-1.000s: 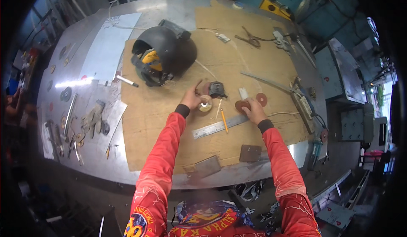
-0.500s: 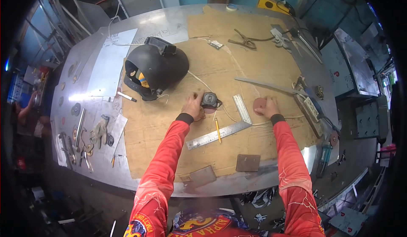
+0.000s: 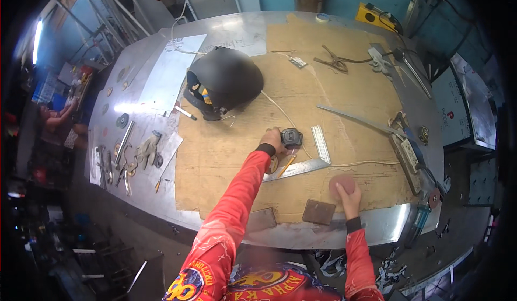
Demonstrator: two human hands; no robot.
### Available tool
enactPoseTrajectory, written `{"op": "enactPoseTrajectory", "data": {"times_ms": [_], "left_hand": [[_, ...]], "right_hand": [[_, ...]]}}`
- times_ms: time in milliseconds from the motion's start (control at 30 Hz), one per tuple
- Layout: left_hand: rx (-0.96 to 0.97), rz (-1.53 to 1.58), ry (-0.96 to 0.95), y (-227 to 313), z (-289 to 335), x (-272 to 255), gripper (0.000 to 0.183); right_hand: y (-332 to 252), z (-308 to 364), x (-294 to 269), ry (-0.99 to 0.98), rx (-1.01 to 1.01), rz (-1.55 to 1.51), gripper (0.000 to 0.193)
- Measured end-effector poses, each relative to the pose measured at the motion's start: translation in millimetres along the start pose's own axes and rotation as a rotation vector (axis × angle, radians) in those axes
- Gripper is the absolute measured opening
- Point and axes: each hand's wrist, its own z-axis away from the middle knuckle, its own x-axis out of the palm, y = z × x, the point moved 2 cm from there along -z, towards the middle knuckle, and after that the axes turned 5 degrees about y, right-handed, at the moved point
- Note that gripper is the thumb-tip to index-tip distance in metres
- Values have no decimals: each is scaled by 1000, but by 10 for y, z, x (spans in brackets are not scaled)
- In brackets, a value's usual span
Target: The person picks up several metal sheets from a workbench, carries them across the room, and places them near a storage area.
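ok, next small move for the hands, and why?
Probably set the reddish disc down on the cardboard: the right hand grips it, close to the square dark plate, while the left hand is at the tape measure, so letting go would free one hand.

Left arm (image 3: 229,215): observed extended forward and slanting inward, elbow nearly straight, red sleeve down to a black cuff (image 3: 266,149). Left hand (image 3: 272,139): bare, reaching toward the midline, fingers bent in a grip and partly hidden from me. Right arm (image 3: 360,266): drawn in closer to the torso (image 3: 277,286), forearm pointing ahead, likewise sleeved and cuffed. Right hand (image 3: 350,197): bare, lower and nearer the body than the left, well apart from it, digits directed forward in a pinching hold.
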Motion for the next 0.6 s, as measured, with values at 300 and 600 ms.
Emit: {"op": "enactPoseTrajectory", "data": {"times_ms": [300,600], "left_hand": [[95,433,91,-188,152,246,55],[83,297,49,-815,731,10,79]], "right_hand": [[-110,433,13,42,171,-185,40],[-346,507,-88,-26,208,-324,34]]}}
